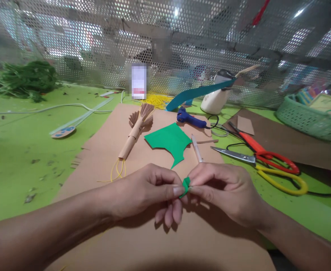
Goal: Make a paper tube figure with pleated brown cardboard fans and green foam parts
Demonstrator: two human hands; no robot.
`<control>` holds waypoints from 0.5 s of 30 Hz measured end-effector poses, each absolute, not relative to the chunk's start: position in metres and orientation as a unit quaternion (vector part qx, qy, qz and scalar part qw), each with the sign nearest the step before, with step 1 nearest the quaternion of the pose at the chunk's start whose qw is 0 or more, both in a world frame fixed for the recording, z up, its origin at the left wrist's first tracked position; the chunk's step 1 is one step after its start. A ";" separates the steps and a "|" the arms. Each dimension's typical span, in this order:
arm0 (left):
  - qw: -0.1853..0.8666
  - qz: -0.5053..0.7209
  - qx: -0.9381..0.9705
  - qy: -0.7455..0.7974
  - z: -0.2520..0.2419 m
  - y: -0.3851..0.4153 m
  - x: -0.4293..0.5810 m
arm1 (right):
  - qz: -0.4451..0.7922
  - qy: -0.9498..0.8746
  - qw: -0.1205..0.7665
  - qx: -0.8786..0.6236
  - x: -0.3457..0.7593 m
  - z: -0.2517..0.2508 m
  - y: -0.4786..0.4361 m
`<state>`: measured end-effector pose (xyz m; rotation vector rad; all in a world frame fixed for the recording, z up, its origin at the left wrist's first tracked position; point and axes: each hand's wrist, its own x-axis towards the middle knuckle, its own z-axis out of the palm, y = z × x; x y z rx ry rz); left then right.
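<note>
A small folded green paper piece is pinched between both hands above the brown paper sheet. My left hand grips its left side with thumb and finger, the other fingers curled below. On its right side, the thumb and index finger of my right hand press together. Just beyond the hands lies a larger green paper with a curved cut edge. A white pen rests near my right hand. To the left is a rolled brown paper figure with fanned ends and yellow loops.
Scissors with red and yellow handles lie right, beside a red-handled tool. Farther back are a blue glue gun, teal strip, white container, phone and yellow strands. A green basket stands right, green strands left.
</note>
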<state>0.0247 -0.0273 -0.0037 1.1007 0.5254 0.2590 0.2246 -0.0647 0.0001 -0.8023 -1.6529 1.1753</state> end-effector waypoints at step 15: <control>0.705 0.199 0.582 0.353 -0.003 -0.043 0.032 | 0.338 -0.747 0.465 -0.334 0.226 -0.003 -0.068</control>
